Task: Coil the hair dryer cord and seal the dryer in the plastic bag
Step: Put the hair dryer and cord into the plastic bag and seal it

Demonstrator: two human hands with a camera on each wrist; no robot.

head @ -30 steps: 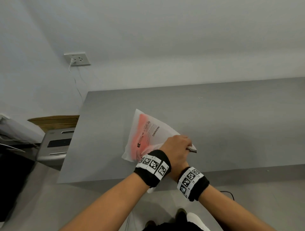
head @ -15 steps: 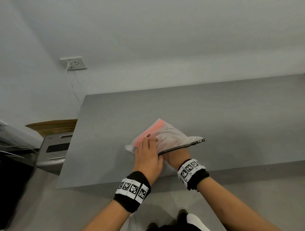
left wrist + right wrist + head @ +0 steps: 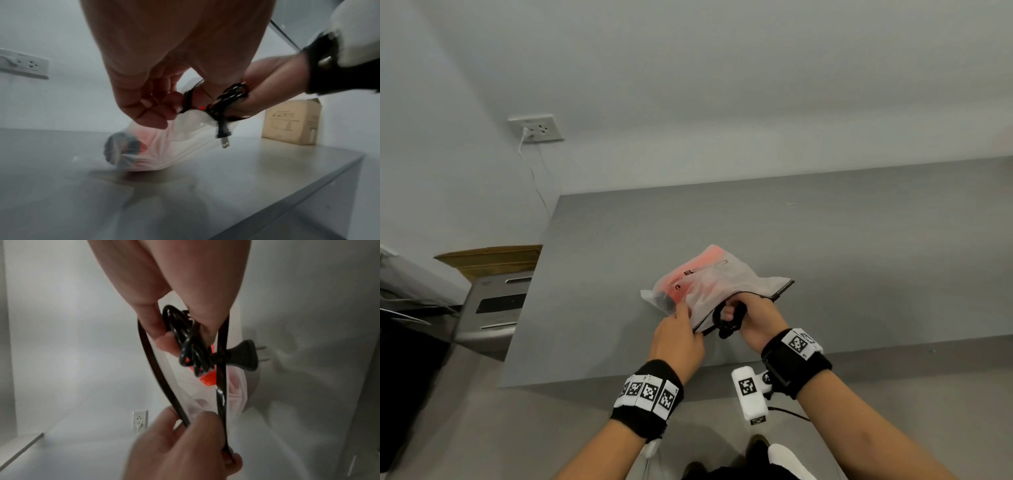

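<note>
A frosted plastic bag [image 3: 726, 279] with a dark zip rim lies on the grey table [image 3: 859, 257], and the orange hair dryer [image 3: 683, 286] shows through it. My left hand [image 3: 681, 330] pinches the near end of the bag's rim [image 3: 158, 369] and holds the mouth apart. At the mouth my right hand [image 3: 753, 315] grips the coiled black cord [image 3: 729, 320]. The coil [image 3: 189, 340] sits between the thumb and fingers, with the plug [image 3: 244, 356] sticking out past the rim. In the left wrist view the plug [image 3: 223, 133] hangs outside the bag [image 3: 174, 146].
The bag sits near the table's front edge [image 3: 619, 377]. A cardboard box [image 3: 292, 123] stands on the table to the right. A wall outlet [image 3: 536, 128] with a white cable is at the back left. Left of the table are a grey appliance [image 3: 496, 305] and a carton [image 3: 489, 257].
The bag lay flatter under both hands. My left hand has come off its top to pinch the rim, the mouth has opened, and my right hand now shows the coiled cord there.
</note>
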